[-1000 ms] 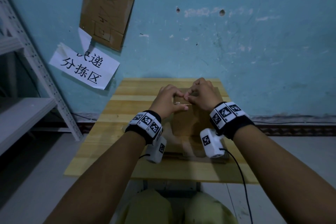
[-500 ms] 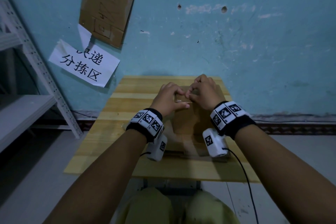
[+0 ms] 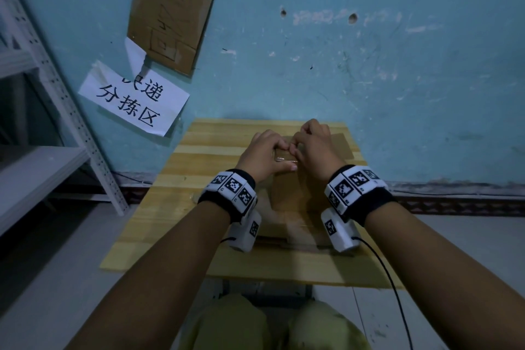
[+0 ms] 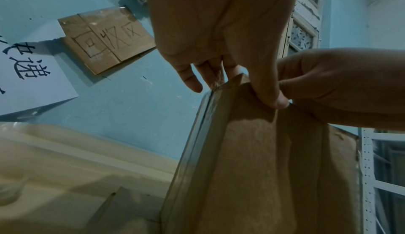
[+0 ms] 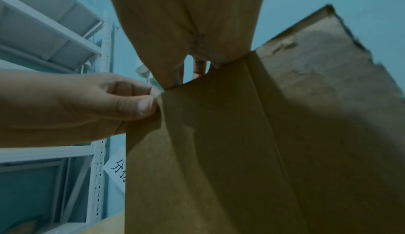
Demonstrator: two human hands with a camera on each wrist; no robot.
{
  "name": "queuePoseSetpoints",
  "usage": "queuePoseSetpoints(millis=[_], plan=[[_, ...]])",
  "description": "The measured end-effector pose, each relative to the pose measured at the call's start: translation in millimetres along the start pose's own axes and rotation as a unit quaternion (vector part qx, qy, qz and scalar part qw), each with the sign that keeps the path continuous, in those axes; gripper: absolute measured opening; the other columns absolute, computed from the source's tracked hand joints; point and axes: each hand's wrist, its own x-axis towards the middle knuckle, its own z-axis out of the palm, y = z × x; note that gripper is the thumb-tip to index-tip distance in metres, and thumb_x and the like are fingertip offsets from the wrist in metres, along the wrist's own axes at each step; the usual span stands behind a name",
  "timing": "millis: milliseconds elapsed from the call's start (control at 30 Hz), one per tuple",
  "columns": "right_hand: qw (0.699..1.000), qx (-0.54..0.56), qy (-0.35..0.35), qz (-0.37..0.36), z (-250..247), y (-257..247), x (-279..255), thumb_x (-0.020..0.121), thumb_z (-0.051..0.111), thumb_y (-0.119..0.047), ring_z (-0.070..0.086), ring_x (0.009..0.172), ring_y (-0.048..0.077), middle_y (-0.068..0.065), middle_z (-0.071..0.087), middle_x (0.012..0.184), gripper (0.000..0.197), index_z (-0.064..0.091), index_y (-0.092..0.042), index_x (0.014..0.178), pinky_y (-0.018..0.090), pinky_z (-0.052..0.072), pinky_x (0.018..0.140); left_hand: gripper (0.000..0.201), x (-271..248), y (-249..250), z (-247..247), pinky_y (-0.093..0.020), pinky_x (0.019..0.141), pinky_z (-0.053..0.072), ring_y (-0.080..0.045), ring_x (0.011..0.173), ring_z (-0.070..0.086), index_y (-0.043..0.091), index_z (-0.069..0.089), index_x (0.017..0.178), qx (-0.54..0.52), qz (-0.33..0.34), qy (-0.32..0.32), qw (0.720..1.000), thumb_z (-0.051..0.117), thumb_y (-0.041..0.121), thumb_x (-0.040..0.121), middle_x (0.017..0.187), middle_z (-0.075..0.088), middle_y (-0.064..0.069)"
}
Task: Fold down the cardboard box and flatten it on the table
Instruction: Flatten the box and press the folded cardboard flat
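A brown cardboard box (image 3: 292, 193) stands upright on the wooden table (image 3: 176, 207), its top edge at my hands. My left hand (image 3: 285, 158) pinches the top edge near the left corner, thumb on the near face and fingers behind, as the left wrist view shows (image 4: 241, 88). My right hand (image 3: 298, 148) grips the same edge just to the right, touching the left hand. In the right wrist view the right hand (image 5: 186, 74) clamps the box (image 5: 219, 151) from above, and a torn flap (image 5: 317, 55) sticks up on the right. The box's inside is hidden.
The blue wall stands right behind the table, with a white paper sign (image 3: 133, 99) and a cardboard sign (image 3: 170, 14) on it. A white metal shelf rack (image 3: 42, 94) stands at the left. A black cable (image 3: 392, 278) hangs from my right wrist.
Both hands have shifted slightly away from me along the box top, keeping their hold. The box has not visibly changed shape.
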Motion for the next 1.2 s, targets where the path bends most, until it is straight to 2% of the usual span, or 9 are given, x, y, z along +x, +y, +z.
queuePoseSetpoints(millis=[133, 300, 467, 567, 667, 1067, 1133, 1200], plan=[[1.000, -0.004, -0.017, 0.008, 0, -1, 3, 0.092, 0.048, -0.013, 0.035, 0.115, 0.031, 0.015, 0.042, 0.121, 0.021, 0.064, -0.003, 0.103, 0.031, 0.028, 0.093, 0.041, -1, 2, -1, -0.029, 0.090, 0.036, -0.020, 0.112, 0.041, 0.009, 0.060, 0.102, 0.002, 0.001, 0.000, 1.000, 0.079, 0.024, 0.069, 0.113, 0.054, -0.005], [0.998, -0.033, -0.045, 0.011, 1, -3, 7, 0.090, 0.055, -0.014, 0.036, 0.114, 0.031, 0.015, 0.041, 0.122, 0.020, 0.062, -0.004, 0.105, 0.035, 0.030, 0.096, 0.042, -1, 4, -2, -0.029, 0.090, 0.036, -0.021, 0.113, 0.041, 0.007, 0.060, 0.103, 0.007, 0.001, -0.005, 1.000, 0.079, 0.024, 0.070, 0.114, 0.053, -0.008], [0.998, -0.045, -0.050, 0.001, -1, -9, 2, 0.088, 0.055, -0.012, 0.036, 0.115, 0.031, 0.016, 0.038, 0.123, 0.020, 0.056, -0.004, 0.107, 0.047, 0.036, 0.098, 0.041, -1, 4, -2, -0.029, 0.089, 0.035, -0.020, 0.114, 0.040, 0.008, 0.060, 0.104, 0.025, 0.000, -0.012, 1.000, 0.077, 0.026, 0.072, 0.115, 0.052, -0.006], [0.997, -0.045, -0.057, 0.007, -4, -11, 2, 0.088, 0.055, -0.010, 0.039, 0.115, 0.032, 0.017, 0.038, 0.124, 0.022, 0.057, -0.002, 0.108, 0.049, 0.037, 0.098, 0.040, -1, 5, -3, -0.030, 0.091, 0.036, -0.020, 0.115, 0.040, 0.008, 0.060, 0.104, 0.026, 0.002, -0.011, 1.000, 0.077, 0.025, 0.073, 0.116, 0.053, -0.007], [0.997, -0.049, -0.065, 0.004, -5, -13, 4, 0.087, 0.055, -0.009, 0.040, 0.115, 0.032, 0.016, 0.040, 0.124, 0.023, 0.059, 0.000, 0.108, 0.048, 0.039, 0.097, 0.039, -3, 7, -4, -0.033, 0.094, 0.037, -0.021, 0.115, 0.041, 0.007, 0.060, 0.104, 0.020, 0.000, -0.010, 1.000, 0.077, 0.023, 0.073, 0.116, 0.053, -0.007], [0.992, -0.090, -0.088, -0.005, -5, -16, 6, 0.088, 0.053, -0.008, 0.042, 0.115, 0.032, 0.017, 0.042, 0.121, 0.023, 0.058, 0.000, 0.109, 0.046, 0.039, 0.097, 0.035, -3, 7, -4, -0.032, 0.089, 0.037, -0.022, 0.112, 0.041, 0.007, 0.060, 0.101, 0.029, 0.001, -0.011, 1.000, 0.076, 0.023, 0.074, 0.113, 0.053, -0.008], [0.992, -0.095, -0.086, -0.016, -8, -17, 4, 0.088, 0.054, -0.009, 0.046, 0.113, 0.033, 0.018, 0.047, 0.120, 0.026, 0.058, 0.000, 0.112, 0.040, 0.038, 0.092, 0.035, -3, 7, -5, -0.032, 0.090, 0.037, -0.021, 0.112, 0.042, 0.007, 0.059, 0.101, 0.033, 0.001, -0.018, 0.999, 0.075, 0.024, 0.074, 0.114, 0.053, -0.007], [0.991, -0.106, -0.075, -0.023, -12, -17, 4, 0.089, 0.052, -0.012, 0.052, 0.107, 0.033, 0.017, 0.055, 0.114, 0.024, 0.062, -0.001, 0.108, 0.035, 0.037, 0.079, 0.037, -1, 7, -8, -0.033, 0.091, 0.038, -0.021, 0.112, 0.042, 0.007, 0.060, 0.101, 0.040, 0.000, -0.034, 0.999, 0.076, 0.026, 0.074, 0.113, 0.054, -0.007]])
